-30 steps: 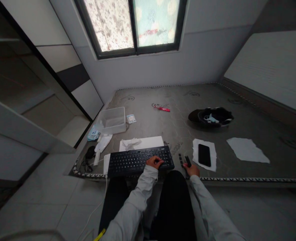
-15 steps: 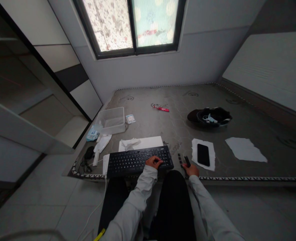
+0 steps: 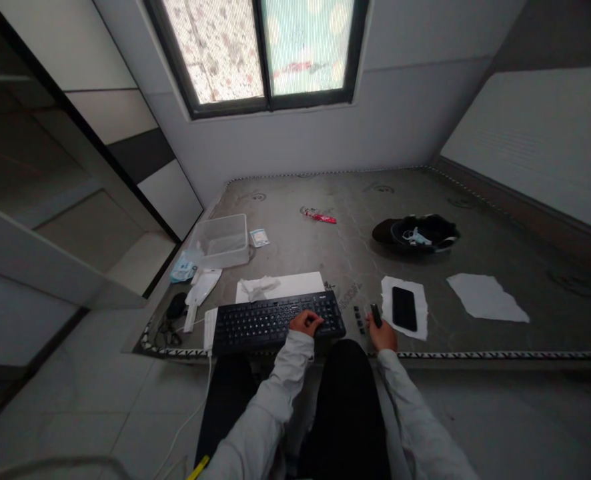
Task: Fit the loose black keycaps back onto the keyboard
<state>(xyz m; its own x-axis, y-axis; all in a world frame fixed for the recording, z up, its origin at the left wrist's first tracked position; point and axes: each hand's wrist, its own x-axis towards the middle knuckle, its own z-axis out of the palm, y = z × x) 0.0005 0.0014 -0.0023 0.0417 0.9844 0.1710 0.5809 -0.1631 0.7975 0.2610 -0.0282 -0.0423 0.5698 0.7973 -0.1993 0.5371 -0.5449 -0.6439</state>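
Observation:
A black keyboard (image 3: pixel 270 320) lies at the near edge of a grey mattress (image 3: pixel 355 233). My left hand (image 3: pixel 305 323) rests on its right part, fingers curled on the keys. My right hand (image 3: pixel 381 335) is just right of the keyboard, closed on a small black stick-like tool (image 3: pixel 376 315) that points away from me. A short row of small black keycaps (image 3: pixel 359 319) lies on the mattress between keyboard and tool.
A black phone (image 3: pixel 404 308) lies on white paper (image 3: pixel 420 293) right of my hand, with another paper sheet (image 3: pixel 485 297) further right. A black helmet (image 3: pixel 417 233), red wrapper (image 3: pixel 323 217), clear plastic tub (image 3: pixel 222 240), tissues (image 3: pixel 257 287) and a mouse (image 3: pixel 176 305) are around.
My right hand with the black tool has shifted slightly up and left towards the row of keycaps. The left hand stays on the keyboard.

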